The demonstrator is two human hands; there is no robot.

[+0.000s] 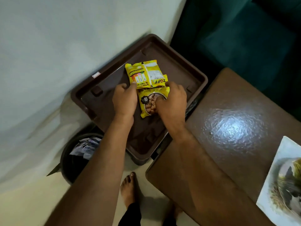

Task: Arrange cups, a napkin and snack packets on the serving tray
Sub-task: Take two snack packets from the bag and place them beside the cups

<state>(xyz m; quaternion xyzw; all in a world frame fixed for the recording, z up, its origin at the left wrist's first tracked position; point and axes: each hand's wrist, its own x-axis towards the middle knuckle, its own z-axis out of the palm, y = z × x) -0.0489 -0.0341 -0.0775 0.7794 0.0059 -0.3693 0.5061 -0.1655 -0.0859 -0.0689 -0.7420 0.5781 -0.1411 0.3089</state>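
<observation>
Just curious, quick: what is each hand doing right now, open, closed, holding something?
Left hand: closed, pinching the upper yellow snack packet.
Right hand: closed on the lower yellow snack packet, over the brown tray.

You're seeing a dim room w/ one bright glare patch on the brown table (234, 128) top (overhead light, apparently). Wide-angle bend at edges; slight motion blur on the left wall (48, 62).

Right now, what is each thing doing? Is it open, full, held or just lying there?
Upper yellow packet: sealed, back side up, lying flat, left hand pinching its lower edge.
Lower yellow packet: sealed, front side up, right hand resting on it.
Brown tray: holds only the two packets.
Dark bin: open, crumpled wrappers inside.
Picture mat: lying flat on the brown table.
</observation>
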